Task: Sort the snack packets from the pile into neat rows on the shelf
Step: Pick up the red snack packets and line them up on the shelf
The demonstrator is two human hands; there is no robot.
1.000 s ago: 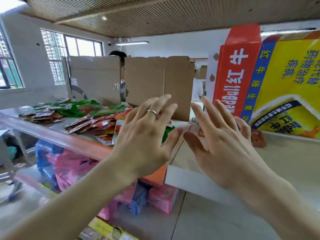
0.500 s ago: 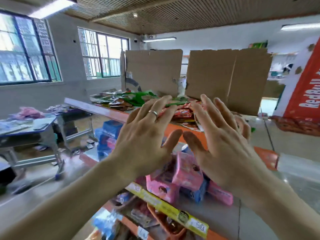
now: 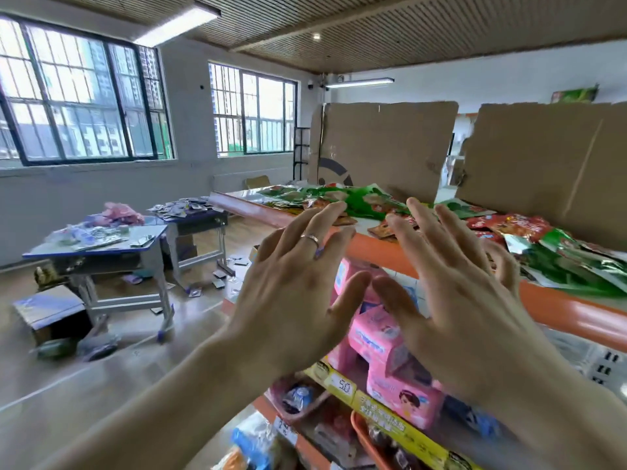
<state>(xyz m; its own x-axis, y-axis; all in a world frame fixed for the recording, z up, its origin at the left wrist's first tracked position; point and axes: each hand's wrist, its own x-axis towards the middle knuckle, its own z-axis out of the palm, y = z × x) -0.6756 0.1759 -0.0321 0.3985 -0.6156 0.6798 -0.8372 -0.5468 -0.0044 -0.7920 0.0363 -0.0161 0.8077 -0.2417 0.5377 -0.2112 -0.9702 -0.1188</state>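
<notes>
A loose pile of green and red snack packets (image 3: 366, 201) lies on the top shelf (image 3: 383, 251), which has an orange front edge. More packets (image 3: 556, 252) spread toward the right end. My left hand (image 3: 291, 293) is raised in front of the shelf, fingers spread and straight, a ring on one finger, holding nothing. Beside it my right hand (image 3: 454, 296) is held up the same way, palm away from me, empty. Both hands are in the air, short of the packets.
Brown cardboard sheets (image 3: 383, 147) stand upright behind the pile. Pink packs (image 3: 383, 340) fill the shelf below, with a yellow price strip (image 3: 342, 388). Two small desks (image 3: 101, 239) strewn with packets stand on the left, and a box (image 3: 51, 313) lies on the wooden floor.
My view has swung left, away from the red and yellow carton, bringing the windows and desks into sight. Both hands stay raised and open in the same pose.
</notes>
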